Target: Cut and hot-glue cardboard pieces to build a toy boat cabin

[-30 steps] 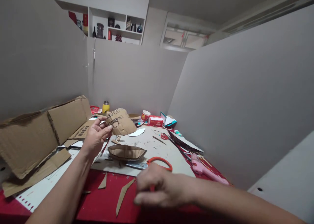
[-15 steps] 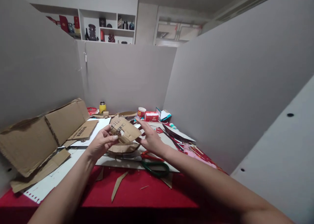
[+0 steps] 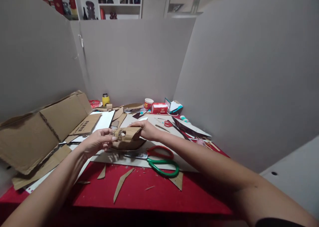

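Note:
A brown cardboard piece (image 3: pixel 129 135) with dark printing and a small hole is held between both hands, its surface bent into a curve. My left hand (image 3: pixel 99 141) pinches its left end between thumb and fingers. At the right end, my right hand (image 3: pixel 145 130) is closed on its edge, with the fingertips partly hidden behind it. Under the piece lies a rounded cardboard form (image 3: pixel 129 144); whether the two touch I cannot tell. Just below my hands, large scissors (image 3: pixel 163 166) with one red and one green handle loop rest on a white board (image 3: pixel 109 160).
Folded cardboard (image 3: pixel 62 120) stands on the left. Cardboard scraps (image 3: pixel 122 184) lie on the red cloth (image 3: pixel 94 195) in front. Toward the back are a yellow jar (image 3: pixel 105 100), a paper cup (image 3: pixel 148 103) and a red tissue pack (image 3: pixel 159 108). Small red scissors (image 3: pixel 168 123) lie at right. Grey panels (image 3: pixel 134 61) surround the table.
The cardboard piece has been lowered and turned, and is now curved above the rounded form. My right hand has closed on its right edge. The view has tilted down.

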### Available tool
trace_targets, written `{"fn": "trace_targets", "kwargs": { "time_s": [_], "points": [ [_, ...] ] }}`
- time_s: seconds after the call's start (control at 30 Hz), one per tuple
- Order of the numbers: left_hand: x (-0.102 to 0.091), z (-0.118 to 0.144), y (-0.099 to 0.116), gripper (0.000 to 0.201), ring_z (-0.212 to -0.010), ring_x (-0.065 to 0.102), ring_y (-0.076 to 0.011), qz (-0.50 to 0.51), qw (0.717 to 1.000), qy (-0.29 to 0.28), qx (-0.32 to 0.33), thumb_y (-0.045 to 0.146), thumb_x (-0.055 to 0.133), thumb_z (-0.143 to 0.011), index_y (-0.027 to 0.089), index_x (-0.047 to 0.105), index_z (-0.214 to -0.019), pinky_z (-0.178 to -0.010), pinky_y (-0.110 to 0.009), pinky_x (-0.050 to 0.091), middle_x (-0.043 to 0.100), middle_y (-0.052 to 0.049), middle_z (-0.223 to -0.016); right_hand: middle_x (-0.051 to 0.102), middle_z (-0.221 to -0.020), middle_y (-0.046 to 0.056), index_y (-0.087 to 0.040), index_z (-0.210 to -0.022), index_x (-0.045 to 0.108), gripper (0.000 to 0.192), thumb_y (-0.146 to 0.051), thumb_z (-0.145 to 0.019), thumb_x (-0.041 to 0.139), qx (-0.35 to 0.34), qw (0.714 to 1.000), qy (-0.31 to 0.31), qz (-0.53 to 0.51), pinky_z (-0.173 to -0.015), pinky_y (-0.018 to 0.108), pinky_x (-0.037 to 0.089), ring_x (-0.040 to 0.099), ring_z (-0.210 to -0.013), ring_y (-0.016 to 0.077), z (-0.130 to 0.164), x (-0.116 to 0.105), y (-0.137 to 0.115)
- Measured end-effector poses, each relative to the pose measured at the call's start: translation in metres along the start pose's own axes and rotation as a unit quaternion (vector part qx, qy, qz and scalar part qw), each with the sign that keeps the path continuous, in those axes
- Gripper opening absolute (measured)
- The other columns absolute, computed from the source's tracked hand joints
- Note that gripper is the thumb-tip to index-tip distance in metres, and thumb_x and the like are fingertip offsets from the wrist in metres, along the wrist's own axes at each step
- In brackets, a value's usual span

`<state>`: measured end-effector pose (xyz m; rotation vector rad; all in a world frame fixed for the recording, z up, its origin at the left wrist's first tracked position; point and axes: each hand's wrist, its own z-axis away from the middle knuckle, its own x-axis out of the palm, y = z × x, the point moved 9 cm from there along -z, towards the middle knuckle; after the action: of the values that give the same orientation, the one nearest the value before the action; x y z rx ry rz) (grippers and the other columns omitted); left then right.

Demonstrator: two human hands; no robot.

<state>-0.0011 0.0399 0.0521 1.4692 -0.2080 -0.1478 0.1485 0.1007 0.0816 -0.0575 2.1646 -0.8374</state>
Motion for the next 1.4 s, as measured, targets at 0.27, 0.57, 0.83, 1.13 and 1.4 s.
{"fn": "trace_targets", "kwargs": {
  "time_s": [0.27, 0.57, 0.83, 1.13, 1.4],
  "points": [
    [0.002, -0.010, -0.005, 0.077, -0.070, 0.061, -0.0139, -0.086, 0.996, -0.009, -0.011, 0.016, 0.079, -0.066, 0.022, 0.041, -0.133, -0.056, -0.021, 0.044, 0.069, -0.003, -0.090, 0.072, -0.095, 0.006, -0.015, -0.100, 0.073, 0.027, -0.007, -0.077, 0.062, -0.038, 0.999, -0.024, -0.026, -0.080, 0.029, 0.051, 0.066, -0.086, 0.0167, -0.016, 0.012, 0.021],
    [0.006, -0.011, 0.004, 0.048, -0.089, 0.063, -0.0233, -0.466, 0.877, 0.074, 0.089, 0.016, 0.061, -0.070, 0.025, 0.053, -0.116, -0.078, -0.034, 0.047, 0.069, -0.003, -0.104, 0.066, -0.095, 0.006, -0.015, -0.107, 0.070, 0.033, -0.002, -0.077, 0.061, -0.085, 0.994, -0.064, -0.029, -0.082, 0.031, 0.050, 0.062, -0.088, 0.0161, -0.006, 0.024, 0.021],
    [0.011, -0.004, 0.005, 0.063, -0.109, 0.061, -0.0276, -0.330, 0.943, -0.042, 0.021, 0.035, 0.065, -0.075, 0.026, 0.051, -0.136, -0.088, -0.040, 0.051, 0.063, -0.008, -0.128, 0.063, -0.094, 0.005, -0.017, -0.108, 0.068, 0.032, -0.003, -0.081, 0.061, -0.083, 0.994, -0.068, -0.032, -0.080, 0.029, 0.050, 0.061, -0.087, 0.0145, -0.003, 0.024, 0.028],
    [0.001, -0.024, -0.004, 0.051, -0.064, 0.058, -0.0152, -0.273, 0.962, -0.020, 0.008, 0.034, 0.071, -0.077, 0.019, 0.056, -0.124, -0.057, -0.027, 0.047, 0.065, 0.000, -0.076, 0.067, -0.094, 0.005, -0.016, -0.108, 0.069, 0.032, -0.004, -0.080, 0.061, -0.041, 0.995, -0.073, -0.055, -0.081, 0.031, 0.051, 0.063, -0.088, 0.0160, -0.008, 0.025, 0.036],
    [0.000, -0.024, 0.006, 0.033, -0.066, 0.061, -0.0160, -0.473, 0.861, 0.049, 0.179, 0.032, 0.060, -0.084, 0.021, 0.060, -0.115, -0.059, -0.028, 0.047, 0.070, -0.003, -0.090, 0.069, -0.102, 0.006, -0.014, -0.110, 0.068, 0.039, 0.002, -0.077, 0.056, 0.002, 0.991, -0.081, -0.102, -0.082, 0.030, 0.050, 0.064, -0.092, 0.0160, -0.006, 0.028, 0.049]
  ]
}}
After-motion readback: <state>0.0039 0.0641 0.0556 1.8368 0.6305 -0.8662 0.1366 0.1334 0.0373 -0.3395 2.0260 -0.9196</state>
